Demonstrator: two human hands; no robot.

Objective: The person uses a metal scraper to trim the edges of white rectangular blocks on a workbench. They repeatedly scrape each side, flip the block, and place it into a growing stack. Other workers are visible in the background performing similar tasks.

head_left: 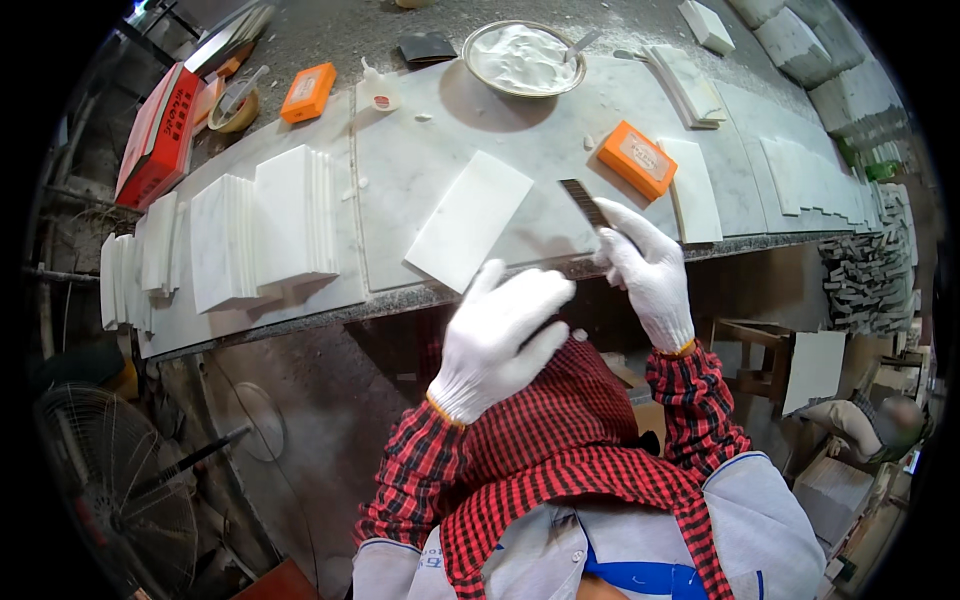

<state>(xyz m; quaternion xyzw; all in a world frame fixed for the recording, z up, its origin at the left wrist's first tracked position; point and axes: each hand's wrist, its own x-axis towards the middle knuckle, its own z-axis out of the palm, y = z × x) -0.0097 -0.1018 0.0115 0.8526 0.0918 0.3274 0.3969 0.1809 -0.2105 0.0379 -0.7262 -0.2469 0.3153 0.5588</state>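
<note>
My right hand [646, 275], in a white knit glove, pinches a thin, dark, flat strip [582, 202] over the table's near edge. The strip looks like a blade or small file; I cannot tell which. My left hand [497, 345], gloved alike, is open in front of the edge, fingers apart and holding nothing. Just beyond its fingers a white marble tile [470, 222] lies at a slant, one corner at the table edge. Right of the strip sit an orange box [637, 160] and a narrow white tile [693, 192].
Stacks of white tiles [292, 215] stand at left on the marble tabletop [390, 150]. Along the back are a bowl of white paste [520, 60], a small squeeze bottle [379, 90] and another orange box [308, 92]. A fan [120, 500] stands lower left; another person [860, 425] is at right.
</note>
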